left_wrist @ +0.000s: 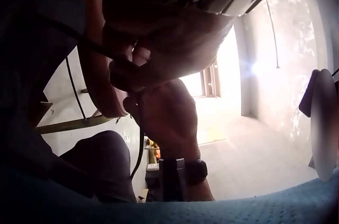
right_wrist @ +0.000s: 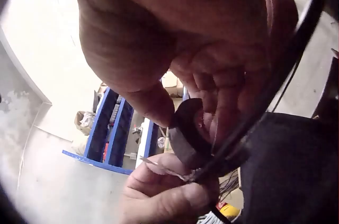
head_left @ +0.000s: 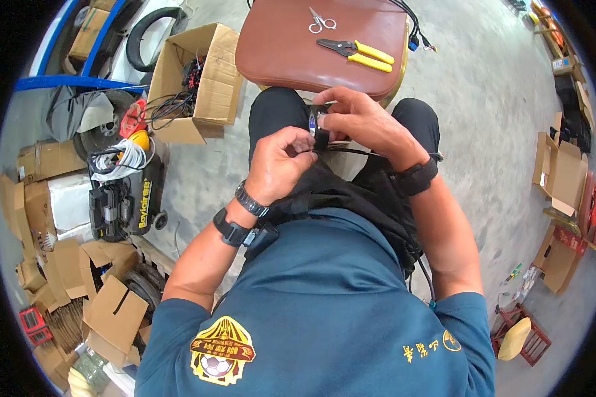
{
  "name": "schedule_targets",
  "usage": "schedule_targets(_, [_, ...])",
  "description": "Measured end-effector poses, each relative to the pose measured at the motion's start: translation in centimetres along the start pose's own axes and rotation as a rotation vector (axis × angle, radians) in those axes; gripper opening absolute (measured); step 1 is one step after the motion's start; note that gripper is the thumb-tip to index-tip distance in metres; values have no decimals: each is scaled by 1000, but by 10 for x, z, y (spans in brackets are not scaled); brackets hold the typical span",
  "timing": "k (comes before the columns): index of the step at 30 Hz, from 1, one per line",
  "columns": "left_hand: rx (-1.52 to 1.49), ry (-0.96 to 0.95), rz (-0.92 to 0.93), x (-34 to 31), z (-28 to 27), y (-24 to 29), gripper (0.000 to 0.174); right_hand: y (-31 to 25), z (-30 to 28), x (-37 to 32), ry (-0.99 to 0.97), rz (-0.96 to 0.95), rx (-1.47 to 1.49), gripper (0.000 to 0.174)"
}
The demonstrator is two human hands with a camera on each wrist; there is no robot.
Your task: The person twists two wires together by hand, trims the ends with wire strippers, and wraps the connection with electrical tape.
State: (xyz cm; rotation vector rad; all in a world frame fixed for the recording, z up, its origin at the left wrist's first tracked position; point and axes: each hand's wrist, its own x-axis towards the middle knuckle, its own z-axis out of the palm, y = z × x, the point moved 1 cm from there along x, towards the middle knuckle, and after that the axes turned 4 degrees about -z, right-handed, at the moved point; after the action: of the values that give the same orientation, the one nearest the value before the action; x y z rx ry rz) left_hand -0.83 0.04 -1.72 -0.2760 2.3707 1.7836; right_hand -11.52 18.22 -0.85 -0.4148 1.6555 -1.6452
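Note:
My right hand point(head_left: 371, 126) grips a roll of black tape point(head_left: 320, 127) between thumb and fingers, over my lap. Close beside it, my left hand point(head_left: 278, 165) pinches a black cable point(head_left: 351, 151). In the right wrist view, bare wire strands point(right_wrist: 167, 168) stick out at the cable's end, above the left thumb, and the tape roll point(right_wrist: 186, 134) sits right at that spot. The left wrist view is dark; there the cable point(left_wrist: 141, 150) hangs down from the fingers. Yellow-handled wire strippers point(head_left: 357, 54) and small scissors point(head_left: 321, 21) lie on the brown padded seat point(head_left: 271, 46).
The seat stands just beyond my knees, with black cables point(head_left: 414, 26) hanging at its right edge. At the left are an open cardboard box point(head_left: 215, 86) with wires, a black air compressor point(head_left: 139, 195) and blue shelving point(head_left: 79, 83). More cardboard boxes point(head_left: 563, 175) line the right side.

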Motion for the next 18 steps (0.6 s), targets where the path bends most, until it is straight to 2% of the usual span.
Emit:
schedule_targets(3, [52, 37, 106, 1, -3, 3, 18, 7, -1, 1, 44, 1, -45, 35])
schedule_targets(5, [54, 56, 179, 3, -5, 3, 16, 21, 1, 4, 47, 7, 29, 34])
schedule_targets(11, [7, 33, 74, 3, -4, 1, 18, 35, 6, 9, 55, 25, -12, 38])
schedule_targets(14, [29, 27, -65, 5, -4, 0, 18, 41, 5, 12, 57, 15, -90, 39])
schedule_targets(18, [-73, 5, -31, 11, -2, -14, 19, 20, 10, 0, 61, 96, 4, 41])
